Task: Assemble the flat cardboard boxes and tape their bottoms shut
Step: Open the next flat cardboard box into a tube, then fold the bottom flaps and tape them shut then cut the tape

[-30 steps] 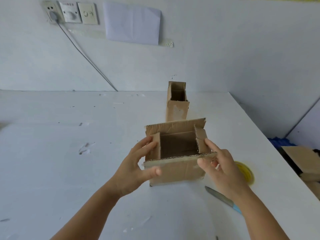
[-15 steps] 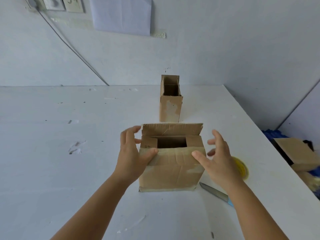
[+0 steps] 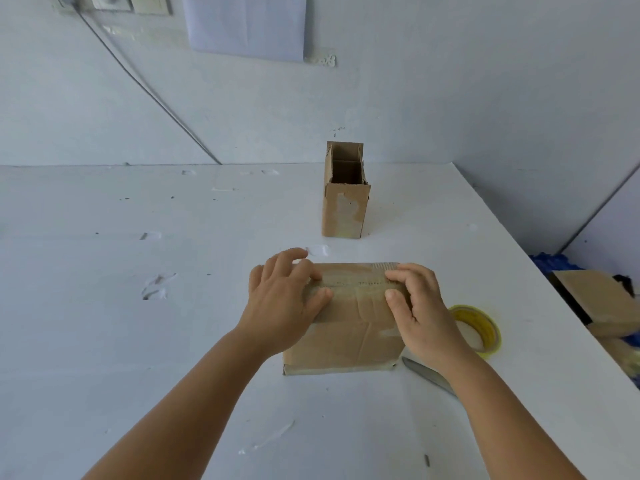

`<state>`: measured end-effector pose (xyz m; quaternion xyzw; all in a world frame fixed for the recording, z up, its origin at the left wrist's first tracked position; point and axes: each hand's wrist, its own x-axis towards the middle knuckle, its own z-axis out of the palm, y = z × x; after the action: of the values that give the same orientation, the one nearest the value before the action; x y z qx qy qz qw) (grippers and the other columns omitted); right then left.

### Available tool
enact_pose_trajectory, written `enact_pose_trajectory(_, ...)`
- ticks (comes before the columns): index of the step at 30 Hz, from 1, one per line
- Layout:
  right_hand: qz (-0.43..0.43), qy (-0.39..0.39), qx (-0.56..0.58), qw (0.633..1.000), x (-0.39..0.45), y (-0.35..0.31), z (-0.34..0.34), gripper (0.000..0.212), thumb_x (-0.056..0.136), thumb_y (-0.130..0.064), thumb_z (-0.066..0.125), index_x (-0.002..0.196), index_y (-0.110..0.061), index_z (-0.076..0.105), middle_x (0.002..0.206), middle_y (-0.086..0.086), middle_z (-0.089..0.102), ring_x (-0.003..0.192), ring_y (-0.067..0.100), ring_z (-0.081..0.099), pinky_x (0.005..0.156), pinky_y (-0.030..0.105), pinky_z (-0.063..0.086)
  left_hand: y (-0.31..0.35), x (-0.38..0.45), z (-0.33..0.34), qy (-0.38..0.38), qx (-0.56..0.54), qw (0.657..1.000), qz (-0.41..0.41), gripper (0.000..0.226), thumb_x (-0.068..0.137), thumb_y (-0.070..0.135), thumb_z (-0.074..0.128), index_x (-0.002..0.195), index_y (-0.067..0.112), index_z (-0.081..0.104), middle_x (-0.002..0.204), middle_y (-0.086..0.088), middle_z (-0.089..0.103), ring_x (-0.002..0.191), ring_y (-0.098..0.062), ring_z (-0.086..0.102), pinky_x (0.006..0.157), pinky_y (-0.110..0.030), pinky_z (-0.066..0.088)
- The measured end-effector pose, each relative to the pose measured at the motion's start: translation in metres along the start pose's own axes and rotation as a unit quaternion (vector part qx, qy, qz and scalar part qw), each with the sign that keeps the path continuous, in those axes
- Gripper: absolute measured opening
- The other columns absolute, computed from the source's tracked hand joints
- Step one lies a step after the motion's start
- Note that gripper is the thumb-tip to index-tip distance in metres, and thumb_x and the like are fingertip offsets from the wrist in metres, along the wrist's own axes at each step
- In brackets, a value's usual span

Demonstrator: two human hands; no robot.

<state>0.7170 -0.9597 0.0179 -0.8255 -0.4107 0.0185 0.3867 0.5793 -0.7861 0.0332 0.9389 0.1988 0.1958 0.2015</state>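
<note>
My left hand point(image 3: 284, 299) and right hand point(image 3: 420, 306) both press down on the folded flaps of the near box point(image 3: 346, 327), fingers curled over the top edges, thumbs on its front face. The box stands on the white table point(image 3: 138, 341) right before me. I judge the flaps are being held closed for taping; next I need the tape roll point(image 3: 479, 325) just beside it on the right, with the blade point(image 3: 427, 374) near. A second box point(image 3: 346, 202) stands open farther back, by the white wall point(image 3: 450, 81).

matt corrugated cardboard box point(image 3: 349, 327), glossy tape roll point(image 3: 483, 325)
</note>
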Motion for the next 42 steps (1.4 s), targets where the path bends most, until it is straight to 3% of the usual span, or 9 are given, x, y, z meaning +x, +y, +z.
enact_pose_trajectory(6, 0.011, 0.018, -0.031, 0.999, 0.004, -0.003, 0.007, 0.028, 0.097, -0.026, 0.043, 0.120, -0.013, 0.049, 0.127, -0.003, 0.035, 0.113, 0.010, 0.044, 0.088, 0.022, 0.037, 0.036, 0.015, 0.001, -0.127, 0.188, 0.972, 0.066, 0.054, 0.095, 0.056, 0.023, 0.131, 0.018, 0.034, 0.139, -0.003, 0.039, 0.136, -0.024, 0.030, 0.114, -0.042, 0.009)
enact_pose_trajectory(10, 0.012, 0.008, -0.008, 1.000, 0.002, -0.003, 0.004, 0.026, 0.098, -0.024, 0.039, 0.120, -0.018, 0.052, 0.123, -0.008, 0.034, 0.108, 0.006, 0.045, 0.085, 0.018, 0.040, 0.059, 0.019, 0.023, -0.175, 0.232, 0.954, 0.076, 0.057, 0.098, 0.048, 0.009, 0.151, 0.028, 0.001, 0.158, -0.015, 0.007, 0.146, -0.031, 0.004, 0.117, -0.048, 0.003)
enact_pose_trajectory(13, 0.022, 0.001, 0.056, 0.998, 0.000, 0.003, -0.005, 0.030, 0.100, -0.016, 0.035, 0.123, -0.019, 0.054, 0.126, -0.009, 0.040, 0.112, -0.005, 0.039, 0.094, 0.004, 0.030, 0.062, 0.019, 0.030, -0.151, 0.230, 0.958, 0.080, 0.056, 0.098, 0.047, 0.010, 0.151, 0.029, 0.004, 0.154, -0.015, 0.015, 0.142, -0.029, 0.012, 0.115, -0.042, 0.012)
enact_pose_trajectory(18, 0.129, -0.005, 0.080, 0.988, -0.014, 0.032, -0.015, 0.040, 0.101, -0.016, 0.031, 0.140, -0.016, 0.040, 0.141, -0.005, 0.042, 0.130, 0.009, 0.039, 0.104, 0.020, 0.030, 0.057, 0.020, 0.031, -0.133, 0.218, 0.964, 0.076, 0.055, 0.096, 0.049, 0.010, 0.150, 0.035, 0.010, 0.152, -0.010, 0.021, 0.139, -0.025, 0.018, 0.114, -0.039, 0.013)
enact_pose_trajectory(23, 0.246, -0.041, -0.073, 0.966, -0.029, 0.077, -0.021, 0.051, 0.095, -0.010, 0.041, 0.145, -0.016, 0.033, 0.142, 0.004, 0.046, 0.126, 0.026, 0.046, 0.102, 0.035, 0.038, 0.057, 0.020, 0.032, -0.121, 0.202, 0.969, 0.069, 0.053, 0.098, 0.048, 0.012, 0.150, 0.035, 0.012, 0.153, -0.009, 0.020, 0.142, -0.025, 0.015, 0.114, -0.038, 0.011)
enact_pose_trajectory(27, 0.293, -0.061, -0.181, 0.937, -0.040, 0.102, -0.022, 0.039, 0.083, -0.006, 0.046, 0.121, -0.017, 0.051, 0.110, 0.009, 0.062, 0.102, 0.035, 0.054, 0.077, 0.033, 0.043, 0.055, 0.019, 0.033, -0.110, 0.203, 0.971, 0.069, 0.069, 0.086, 0.057, -0.006, 0.149, 0.037, 0.013, 0.152, -0.007, 0.023, 0.141, -0.024, 0.017, 0.113, -0.036, 0.011)
enact_pose_trajectory(30, 0.302, -0.068, -0.177, 0.934, -0.048, 0.110, -0.017, 0.047, 0.084, -0.006, 0.050, 0.127, -0.024, 0.054, 0.116, 0.010, 0.063, 0.108, 0.036, 0.052, 0.088, 0.035, 0.046, 0.055, 0.018, 0.033, -0.100, 0.207, 0.971, 0.071, 0.081, 0.076, 0.057, -0.014, 0.149, 0.037, 0.016, 0.151, -0.007, 0.025, 0.140, -0.023, 0.020, 0.112, -0.036, 0.013)
enact_pose_trajectory(35, 0.299, -0.011, -0.170, 0.939, -0.050, 0.114, -0.014, 0.055, 0.087, -0.003, 0.042, 0.127, -0.037, 0.056, 0.113, 0.011, 0.066, 0.106, 0.037, 0.053, 0.086, 0.034, 0.048, 0.055, 0.017, 0.033, -0.098, 0.205, 0.971, 0.069, 0.081, 0.077, 0.058, -0.012, 0.149, 0.036, 0.018, 0.150, -0.008, 0.027, 0.140, -0.024, 0.021, 0.113, -0.037, 0.014)
enact_pose_trajectory(42, 0.233, 0.139, 0.001, 0.963, -0.022, 0.058, -0.040, 0.024, 0.087, -0.015, 0.056, 0.105, -0.023, 0.069, 0.091, -0.002, 0.071, 0.082, 0.016, 0.061, 0.070, 0.027, 0.046, 0.055, 0.016, 0.032, -0.100, 0.178, 0.977, 0.068, 0.081, 0.078, 0.060, -0.010, 0.149, 0.033, 0.018, 0.152, -0.005, 0.026, 0.140, -0.022, 0.020, 0.114, -0.034, 0.013)
